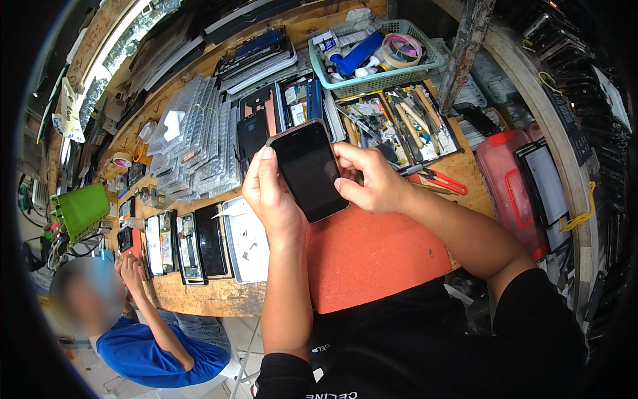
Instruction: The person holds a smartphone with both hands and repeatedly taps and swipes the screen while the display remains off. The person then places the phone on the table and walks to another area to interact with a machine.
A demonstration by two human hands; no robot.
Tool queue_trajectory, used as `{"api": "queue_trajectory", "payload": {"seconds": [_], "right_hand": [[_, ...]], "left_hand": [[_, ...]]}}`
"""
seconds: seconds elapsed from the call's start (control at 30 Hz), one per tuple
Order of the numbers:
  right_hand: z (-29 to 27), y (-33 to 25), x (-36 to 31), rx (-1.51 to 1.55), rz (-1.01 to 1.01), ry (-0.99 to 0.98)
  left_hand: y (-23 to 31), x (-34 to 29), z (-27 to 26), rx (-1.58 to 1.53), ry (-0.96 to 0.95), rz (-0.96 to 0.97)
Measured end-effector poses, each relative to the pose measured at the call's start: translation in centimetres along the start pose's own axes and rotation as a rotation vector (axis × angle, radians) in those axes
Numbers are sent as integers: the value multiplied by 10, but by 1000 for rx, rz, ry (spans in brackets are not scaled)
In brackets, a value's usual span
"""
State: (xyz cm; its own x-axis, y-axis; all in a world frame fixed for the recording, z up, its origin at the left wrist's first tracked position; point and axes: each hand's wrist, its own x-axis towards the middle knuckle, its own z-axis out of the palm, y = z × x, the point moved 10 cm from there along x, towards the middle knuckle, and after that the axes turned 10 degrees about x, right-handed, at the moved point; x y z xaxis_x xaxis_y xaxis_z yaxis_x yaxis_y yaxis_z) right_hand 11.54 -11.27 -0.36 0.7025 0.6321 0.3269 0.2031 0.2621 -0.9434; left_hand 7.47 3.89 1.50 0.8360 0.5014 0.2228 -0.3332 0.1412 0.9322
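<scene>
A smartphone [311, 174] with a dark, unlit screen is held up in both hands above the orange-red mat [372, 259]. My left hand [269, 193] wraps its left edge, the thumb resting near the upper left corner. Along the right edge, my right hand [372, 176] grips the phone with curled fingers, its thumb at the edge of the screen. The phone tilts slightly, its top leaning left. My fingers hide its back and parts of both sides.
Left of the mat stand a white tray [244, 246] with small parts and opened phones [189, 249]. Behind are stacked clear plastic trays [199, 139], a tool tray [399, 123] and a green basket [379, 83]. Red-handled pliers [442, 181] lie right. A person in blue [159, 352] works at left.
</scene>
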Motion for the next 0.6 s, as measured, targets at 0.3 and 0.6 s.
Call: {"api": "queue_trajectory", "payload": {"seconds": [0.3, 0.6], "right_hand": [[6, -6, 0, -63, -149, 27], [1, 6, 0, -37, -53, 9]], "left_hand": [[0, 0, 0, -4, -16, -1], [1, 0, 1, 0, -18, -1]]}}
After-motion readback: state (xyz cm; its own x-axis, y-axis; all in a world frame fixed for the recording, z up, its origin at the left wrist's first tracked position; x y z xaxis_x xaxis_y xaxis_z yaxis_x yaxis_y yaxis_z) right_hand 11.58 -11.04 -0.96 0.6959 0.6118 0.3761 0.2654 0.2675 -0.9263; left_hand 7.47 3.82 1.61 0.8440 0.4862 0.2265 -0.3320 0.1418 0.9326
